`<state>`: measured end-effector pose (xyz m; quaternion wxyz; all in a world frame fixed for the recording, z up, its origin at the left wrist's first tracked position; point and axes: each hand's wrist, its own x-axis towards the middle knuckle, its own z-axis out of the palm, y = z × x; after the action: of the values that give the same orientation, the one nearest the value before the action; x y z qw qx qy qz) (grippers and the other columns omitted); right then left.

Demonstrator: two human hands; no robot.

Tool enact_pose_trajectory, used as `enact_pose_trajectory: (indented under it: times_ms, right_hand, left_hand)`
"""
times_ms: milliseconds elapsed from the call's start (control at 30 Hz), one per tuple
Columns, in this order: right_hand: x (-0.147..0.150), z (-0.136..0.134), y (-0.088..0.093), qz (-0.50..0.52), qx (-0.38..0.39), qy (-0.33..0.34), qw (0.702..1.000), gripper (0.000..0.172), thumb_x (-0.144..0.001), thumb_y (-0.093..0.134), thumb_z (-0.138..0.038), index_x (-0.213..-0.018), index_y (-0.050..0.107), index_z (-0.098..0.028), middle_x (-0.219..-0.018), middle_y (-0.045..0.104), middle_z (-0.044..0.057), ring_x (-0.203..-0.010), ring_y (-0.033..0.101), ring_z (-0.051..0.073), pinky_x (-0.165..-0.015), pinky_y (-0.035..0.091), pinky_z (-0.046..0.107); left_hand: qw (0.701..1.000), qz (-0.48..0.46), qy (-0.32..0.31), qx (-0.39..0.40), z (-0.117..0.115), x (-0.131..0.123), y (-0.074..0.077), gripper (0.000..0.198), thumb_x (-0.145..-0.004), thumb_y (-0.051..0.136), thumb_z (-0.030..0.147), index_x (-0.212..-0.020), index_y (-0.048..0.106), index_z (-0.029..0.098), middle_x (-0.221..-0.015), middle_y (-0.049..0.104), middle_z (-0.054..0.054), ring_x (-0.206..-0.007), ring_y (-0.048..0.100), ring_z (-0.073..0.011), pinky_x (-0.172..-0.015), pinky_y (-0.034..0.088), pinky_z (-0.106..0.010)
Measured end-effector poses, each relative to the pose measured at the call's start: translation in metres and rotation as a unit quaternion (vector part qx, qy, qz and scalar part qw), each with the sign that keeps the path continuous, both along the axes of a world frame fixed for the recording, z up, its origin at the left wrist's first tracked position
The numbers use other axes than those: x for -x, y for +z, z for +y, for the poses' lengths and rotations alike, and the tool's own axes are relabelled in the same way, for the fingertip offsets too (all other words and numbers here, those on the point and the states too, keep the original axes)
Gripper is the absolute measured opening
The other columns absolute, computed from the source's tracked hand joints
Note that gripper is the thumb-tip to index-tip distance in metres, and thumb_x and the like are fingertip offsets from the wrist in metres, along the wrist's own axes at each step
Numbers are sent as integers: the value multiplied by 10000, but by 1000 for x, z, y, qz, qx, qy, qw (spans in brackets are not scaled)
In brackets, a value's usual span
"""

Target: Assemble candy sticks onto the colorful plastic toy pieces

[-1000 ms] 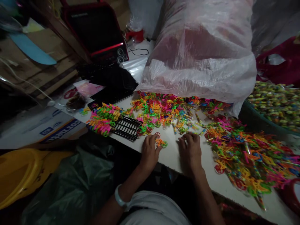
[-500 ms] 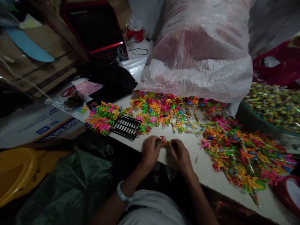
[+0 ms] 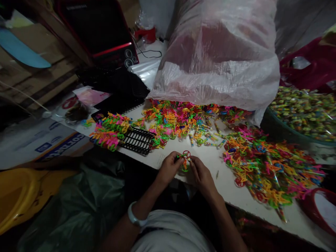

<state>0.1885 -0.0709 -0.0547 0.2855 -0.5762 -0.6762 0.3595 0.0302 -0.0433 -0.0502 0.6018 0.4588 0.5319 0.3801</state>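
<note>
My left hand (image 3: pixel 169 167) pinches a small plastic toy (image 3: pixel 186 159) with red, orange and green parts over the table's front edge. My right hand (image 3: pixel 202 172) has its fingertips closed on the right side of the same toy. Behind the hands lies a heap of similar colourful pieces (image 3: pixel 178 120), with some clear tubes among them. To the left, a black slotted rack (image 3: pixel 138 140) has several colourful toys (image 3: pixel 109 134) crowded at its left end. A second, larger pile (image 3: pixel 267 168) with filled tubes spreads to the right.
A big translucent plastic bag (image 3: pixel 217 63) stands behind the heap. At the right are a tub of small wrapped items (image 3: pixel 304 112) and a red bowl (image 3: pixel 319 210). A red-and-black device (image 3: pixel 97 31) stands back left; a yellow stool-like object (image 3: pixel 21 196) is lower left.
The toy now shows its red ring upright and green and orange parts hanging lower between my hands. The whole view has shifted slightly.
</note>
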Motion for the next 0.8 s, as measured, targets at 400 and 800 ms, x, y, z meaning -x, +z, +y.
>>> enact_pose_trajectory:
  times_ms: [400, 800]
  right_hand:
    - [-1, 7, 2, -42, -88, 35, 995, 294, -925, 407, -238, -1172, 565, -218, -905, 618, 61, -845, 597, 188, -739, 491, 298]
    - [4, 1, -2, -76, -137, 72, 985, 303, -904, 408, -209, -1143, 595, -200, -830, 640, 83, -770, 595, 208, -671, 506, 329]
  left_hand:
    - [998, 58, 21, -7, 1, -3, -1, 147, -790, 519, 322, -820, 543, 180, -765, 557, 11, -756, 524, -146, -723, 425, -254]
    - [994, 98, 51, -7, -7, -12, 5, 60, -807, 463, 207, -750, 441, 207, -719, 484, 30, -726, 473, -138, -676, 385, -248]
